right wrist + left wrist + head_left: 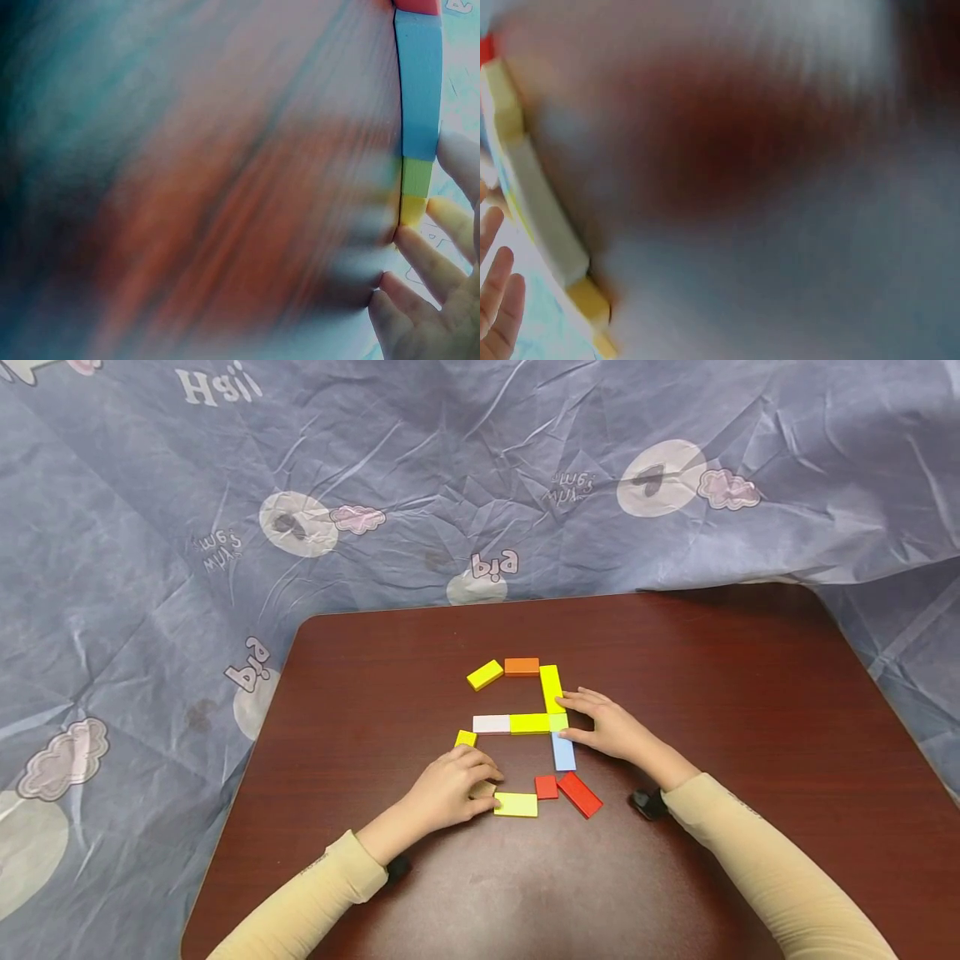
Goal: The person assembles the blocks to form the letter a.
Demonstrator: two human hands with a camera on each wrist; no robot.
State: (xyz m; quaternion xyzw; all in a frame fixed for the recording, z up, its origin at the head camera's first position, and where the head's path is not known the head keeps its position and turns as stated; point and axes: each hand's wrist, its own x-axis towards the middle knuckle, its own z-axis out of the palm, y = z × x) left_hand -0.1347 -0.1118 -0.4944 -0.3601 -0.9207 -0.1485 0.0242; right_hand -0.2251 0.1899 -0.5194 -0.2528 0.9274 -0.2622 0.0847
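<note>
On the brown table, flat colored blocks lie in a figure-like outline. My left hand [453, 789] is at its lower left, with a beige block [482, 790] partly hidden beneath it. The thumb is by a pale yellow block [516, 805], and a small yellow block [466, 739] sits beyond the fingers. On the right side, my right hand [617, 729] has extended fingers touching the upright yellow block [551, 687], its thumb near the blue block [563, 752]. Between these two blocks is a small light green block [558, 722]. Straight right fingers [435, 262] show in the right wrist view.
A white block [491, 724] and a yellow block [529, 724] form the middle row. An orange block [522, 667] and a tilted yellow block [485, 676] lie at the top. A red square [547, 787] and a slanted red block [581, 795] lie below.
</note>
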